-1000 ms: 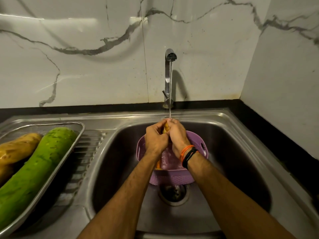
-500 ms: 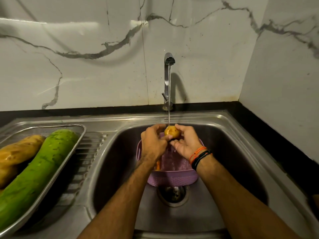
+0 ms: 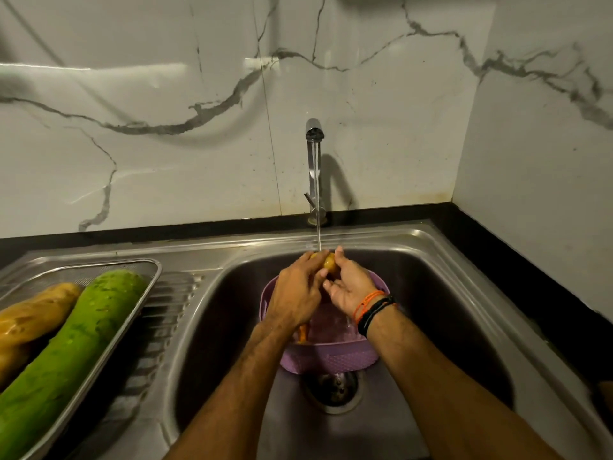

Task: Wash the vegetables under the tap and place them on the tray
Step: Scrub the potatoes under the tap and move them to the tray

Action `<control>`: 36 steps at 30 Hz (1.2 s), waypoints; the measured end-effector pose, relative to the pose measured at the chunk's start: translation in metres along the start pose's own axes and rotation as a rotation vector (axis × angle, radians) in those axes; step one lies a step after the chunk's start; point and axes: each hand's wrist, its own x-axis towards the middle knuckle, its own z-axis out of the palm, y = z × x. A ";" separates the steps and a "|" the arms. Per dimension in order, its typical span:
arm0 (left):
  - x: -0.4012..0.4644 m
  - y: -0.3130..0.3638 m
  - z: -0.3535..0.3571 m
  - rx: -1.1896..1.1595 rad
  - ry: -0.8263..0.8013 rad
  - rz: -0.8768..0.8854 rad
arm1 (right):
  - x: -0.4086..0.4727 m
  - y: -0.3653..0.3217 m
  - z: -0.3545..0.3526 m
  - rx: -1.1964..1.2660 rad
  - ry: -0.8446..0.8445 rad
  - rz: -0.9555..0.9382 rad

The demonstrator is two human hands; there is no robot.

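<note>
one steel sink (image 3: 431, 293) and, well left of the fingers, one mesh tray (image 3: 146, 293) cut off by the frame edge, holding one green gourd (image 3: 66, 353) and at least one brownish vegetable (image 3: 30, 320), partly out of view. below the fingers, one purple basket (image 3: 331, 356), its contents mostly hidden by the hands — only an orange sliver shows. one tap (image 3: 313, 161) runs. left hand (image 3: 295, 293) curls round one potato (image 3: 330, 262); right hand (image 3: 351, 287) cups it from the other side, fingertips touching — most of it is covered.
</note>
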 end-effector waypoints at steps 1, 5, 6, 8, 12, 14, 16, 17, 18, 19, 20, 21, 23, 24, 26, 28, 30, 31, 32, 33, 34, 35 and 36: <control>0.000 -0.002 0.000 -0.002 -0.027 -0.005 | 0.001 0.001 0.000 -0.011 -0.001 -0.001; 0.001 -0.010 0.000 -0.079 0.039 -0.047 | 0.007 0.004 0.002 0.000 0.063 -0.032; 0.001 -0.011 0.001 -0.083 0.057 -0.058 | 0.008 0.004 0.003 0.012 0.073 -0.038; 0.002 -0.010 0.001 -0.063 0.029 -0.050 | 0.011 0.004 0.002 0.021 0.088 -0.048; 0.001 -0.008 0.002 -0.032 -0.084 -0.017 | 0.013 0.004 -0.004 -0.012 0.064 -0.033; -0.002 -0.006 0.002 -0.046 -0.017 -0.047 | 0.014 0.003 -0.005 -0.023 0.072 -0.032; -0.004 -0.003 0.002 -0.043 0.068 -0.064 | 0.013 0.004 -0.003 -0.004 0.081 -0.042; -0.004 -0.001 0.002 -0.027 0.084 -0.070 | 0.014 0.004 -0.002 0.001 0.082 -0.044; -0.004 0.000 0.001 -0.003 0.081 -0.074 | 0.016 0.005 -0.001 0.008 0.081 -0.042; -0.003 0.000 0.000 0.013 0.057 -0.074 | 0.018 0.006 -0.001 0.007 0.073 -0.041; -0.001 -0.002 -0.001 0.008 0.021 -0.076 | 0.019 0.007 -0.002 -0.007 0.066 -0.045; 0.000 -0.003 -0.002 -0.011 -0.017 -0.079 | 0.019 0.008 -0.002 -0.029 0.064 -0.048; 0.000 -0.005 -0.002 -0.036 -0.044 -0.080 | 0.018 0.007 -0.004 -0.054 0.065 -0.041; 0.000 -0.005 -0.001 -0.044 -0.018 -0.084 | 0.018 0.007 -0.005 -0.053 0.064 -0.037; -0.002 -0.003 -0.001 -0.048 0.060 -0.099 | 0.018 0.006 -0.003 -0.031 0.061 -0.033; -0.002 0.002 -0.002 -0.014 0.083 -0.105 | 0.017 0.007 -0.001 -0.018 0.081 -0.049; -0.001 0.003 -0.003 0.019 0.022 -0.087 | 0.015 0.008 0.000 -0.030 0.094 -0.061; -0.002 0.003 -0.003 0.016 -0.020 -0.081 | 0.013 0.008 -0.001 -0.045 0.096 -0.063; -0.002 0.003 -0.003 0.010 -0.048 -0.077 | 0.013 0.007 -0.002 -0.059 0.094 -0.061; -0.002 0.002 -0.003 0.004 -0.044 -0.074 | 0.013 0.007 -0.003 -0.068 0.093 -0.055; -0.002 0.001 -0.002 -0.001 -0.017 -0.080 | 0.014 0.006 -0.004 -0.072 0.092 -0.045; -0.002 0.001 -0.002 -0.005 0.022 -0.097 | 0.013 0.006 -0.004 -0.066 0.090 -0.040; -0.002 0.002 -0.002 0.000 0.060 -0.117 | 0.013 0.005 -0.003 -0.058 0.089 -0.040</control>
